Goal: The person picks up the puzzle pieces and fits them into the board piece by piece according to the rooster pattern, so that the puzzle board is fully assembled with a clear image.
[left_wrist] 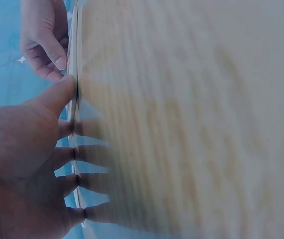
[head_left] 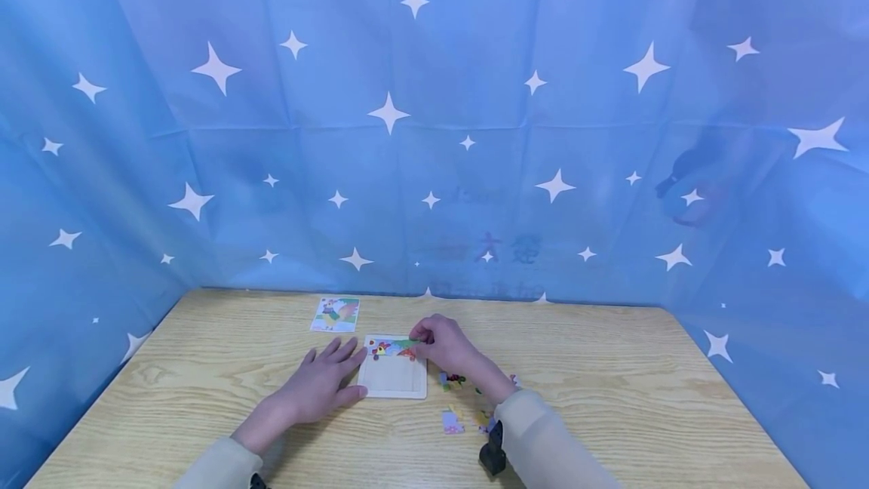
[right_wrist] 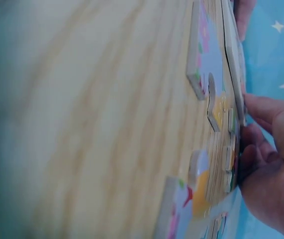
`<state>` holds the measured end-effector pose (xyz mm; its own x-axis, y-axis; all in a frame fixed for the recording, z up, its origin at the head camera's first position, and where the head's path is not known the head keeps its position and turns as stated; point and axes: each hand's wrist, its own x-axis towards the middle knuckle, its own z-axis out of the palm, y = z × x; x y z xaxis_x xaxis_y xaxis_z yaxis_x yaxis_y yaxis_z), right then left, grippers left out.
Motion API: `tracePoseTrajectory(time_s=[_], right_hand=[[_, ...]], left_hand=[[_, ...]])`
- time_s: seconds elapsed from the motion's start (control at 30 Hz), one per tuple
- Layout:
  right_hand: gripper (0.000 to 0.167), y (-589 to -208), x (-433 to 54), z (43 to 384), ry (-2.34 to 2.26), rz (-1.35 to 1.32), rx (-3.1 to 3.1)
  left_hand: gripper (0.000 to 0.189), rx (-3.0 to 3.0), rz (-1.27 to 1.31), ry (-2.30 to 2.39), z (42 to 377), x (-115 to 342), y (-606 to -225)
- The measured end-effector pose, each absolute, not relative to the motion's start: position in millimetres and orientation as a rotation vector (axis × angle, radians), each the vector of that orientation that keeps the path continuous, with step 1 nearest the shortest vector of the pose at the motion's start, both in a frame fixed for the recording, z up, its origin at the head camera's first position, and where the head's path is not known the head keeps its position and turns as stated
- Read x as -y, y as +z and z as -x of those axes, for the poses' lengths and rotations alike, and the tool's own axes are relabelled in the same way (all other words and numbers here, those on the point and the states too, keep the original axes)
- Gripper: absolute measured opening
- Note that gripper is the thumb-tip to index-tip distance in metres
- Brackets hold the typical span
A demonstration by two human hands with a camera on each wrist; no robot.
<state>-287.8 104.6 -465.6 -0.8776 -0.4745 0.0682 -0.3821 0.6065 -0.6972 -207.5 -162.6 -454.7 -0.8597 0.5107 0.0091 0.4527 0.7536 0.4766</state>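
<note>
A white puzzle tray (head_left: 392, 387) lies on the table, with a row of colourful joined puzzle pieces (head_left: 390, 348) along its far side. My left hand (head_left: 322, 382) rests on the table with fingers spread, its thumb and index fingertip touching the tray's left edge. At the tray's far right corner, my right hand (head_left: 444, 345) pinches a puzzle piece with bent fingers; the hand covers most of that piece. Loose puzzle pieces (head_left: 452, 421) lie to the right of the tray, partly under the right forearm. In the right wrist view, thick loose pieces (right_wrist: 205, 55) lie near the right hand (right_wrist: 276, 144).
Behind the tray to the left, a picture card (head_left: 336, 315) of a cartoon animal lies on the wooden table (head_left: 604, 376). A blue curtain (head_left: 475, 96) with white stars hangs behind and at both sides of the table.
</note>
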Motion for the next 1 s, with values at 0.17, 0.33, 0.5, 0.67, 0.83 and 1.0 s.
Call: tracePoseTrajectory(time_s=[0.17, 0.33, 0.5, 0.67, 0.83, 1.0], right_hand=[[0.011, -466.3, -104.6, 288.1, -1.108, 0.759, -2.712], [0.014, -465.7, -105.7, 288.4, -1.088, 0.780, -2.719], [0.017, -463.9, -107.2, 288.4, -1.068, 0.803, -2.713], [0.021, -462.6, -108.9, 288.9, -1.028, 0.771, -2.699], [0.026, -461.4, -109.8, 289.2, -0.985, 0.762, -2.699], [0.027, -459.0, -109.8, 288.7, -0.943, 0.803, -2.716]], left_hand=[[0.066, -2.826, -0.769, 0.709, 206.4, 162.0, -452.2], [0.067, -2.820, -0.745, 0.710, 206.3, 161.2, -451.3], [0.068, -2.823, -0.743, 0.695, 206.0, 161.5, -451.1], [0.068, -2.822, -0.741, 0.699, 206.7, 161.6, -452.3], [0.068, -2.824, -0.730, 0.694, 207.4, 161.4, -453.7], [0.068, -2.821, -0.721, 0.691, 207.4, 160.5, -452.8]])
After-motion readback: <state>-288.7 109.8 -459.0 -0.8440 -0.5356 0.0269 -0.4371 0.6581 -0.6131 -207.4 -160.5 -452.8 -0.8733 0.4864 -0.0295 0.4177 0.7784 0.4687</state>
